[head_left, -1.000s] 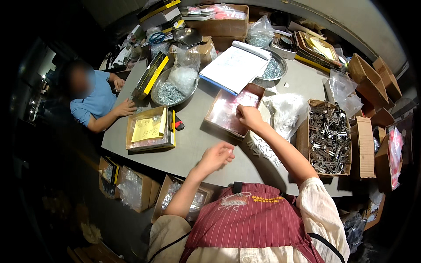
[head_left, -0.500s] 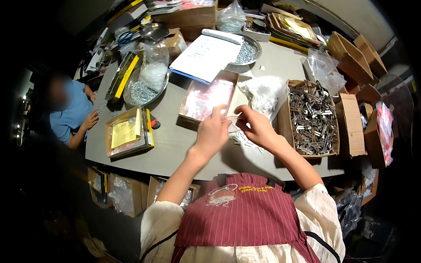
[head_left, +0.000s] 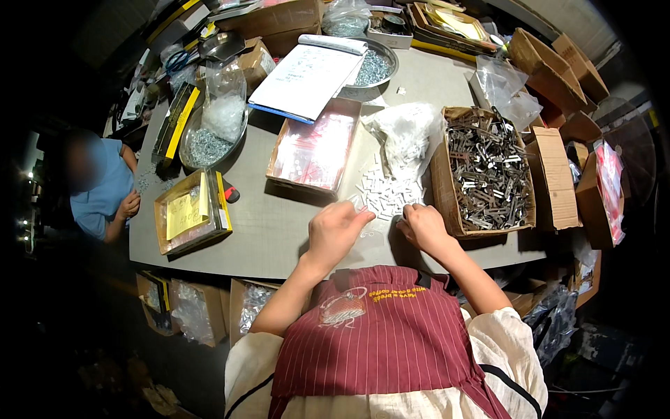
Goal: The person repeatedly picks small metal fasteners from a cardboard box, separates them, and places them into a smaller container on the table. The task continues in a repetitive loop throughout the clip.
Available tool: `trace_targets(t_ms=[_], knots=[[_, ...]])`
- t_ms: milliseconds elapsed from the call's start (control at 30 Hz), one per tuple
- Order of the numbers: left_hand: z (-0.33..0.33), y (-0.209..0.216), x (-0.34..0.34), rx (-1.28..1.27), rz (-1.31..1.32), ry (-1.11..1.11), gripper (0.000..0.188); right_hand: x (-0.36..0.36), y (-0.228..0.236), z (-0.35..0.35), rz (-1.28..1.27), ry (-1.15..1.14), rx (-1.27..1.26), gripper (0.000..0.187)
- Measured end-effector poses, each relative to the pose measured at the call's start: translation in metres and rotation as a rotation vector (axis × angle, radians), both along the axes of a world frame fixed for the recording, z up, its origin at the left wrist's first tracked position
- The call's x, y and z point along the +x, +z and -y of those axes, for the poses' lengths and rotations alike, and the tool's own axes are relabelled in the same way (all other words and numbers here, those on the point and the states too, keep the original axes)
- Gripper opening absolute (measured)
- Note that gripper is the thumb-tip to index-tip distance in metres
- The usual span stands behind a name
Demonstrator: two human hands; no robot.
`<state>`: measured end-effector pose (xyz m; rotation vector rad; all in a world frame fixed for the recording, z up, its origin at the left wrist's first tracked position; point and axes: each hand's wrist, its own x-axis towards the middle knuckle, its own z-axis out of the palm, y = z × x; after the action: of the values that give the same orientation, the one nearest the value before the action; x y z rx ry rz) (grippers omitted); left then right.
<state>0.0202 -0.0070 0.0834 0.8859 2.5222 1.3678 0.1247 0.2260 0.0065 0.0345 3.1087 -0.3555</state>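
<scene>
A clear plastic bag [head_left: 368,244], hard to see against the grey table, is pinched by my left hand [head_left: 333,234]. Beside it, my right hand [head_left: 427,229] has its fingers curled down at the near edge of a pile of small white stick-like pieces [head_left: 387,195]. Whatever those fingertips grip is hidden. The pile spreads out in front of a crumpled, translucent bag [head_left: 408,136] with white contents. Left of the pile is an open box [head_left: 300,186] of clear bags with red lines. On the right, a cardboard box [head_left: 444,192] is full of dark metal clip-like parts.
A clipboard with paper [head_left: 307,77] overlaps a metal bowl [head_left: 392,73] of small metal parts. Another metal bowl [head_left: 241,140] and a yellow-noted box [head_left: 192,237] stand left, near a red-and-black tool [head_left: 230,192]. Across the left side is a person in blue [head_left: 105,185].
Both hands have come down and apart, the right one to the white pieces. Before, they were raised together over the table with something thin between them. The view has shifted slightly.
</scene>
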Motion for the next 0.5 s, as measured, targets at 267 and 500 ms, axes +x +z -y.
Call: trace_targets(t_ms=[267,500], knots=[[-0.005,-0.033,0.015,0.068,-0.092,-0.139,0.018,0.003,-0.016,0.000,-0.077,0.050,0.101,0.024],[-0.012,-0.025,0.028,-0.008,-0.250,-0.126,0.023,0.009,0.070,0.003,-0.431,0.115,-0.386,0.015]])
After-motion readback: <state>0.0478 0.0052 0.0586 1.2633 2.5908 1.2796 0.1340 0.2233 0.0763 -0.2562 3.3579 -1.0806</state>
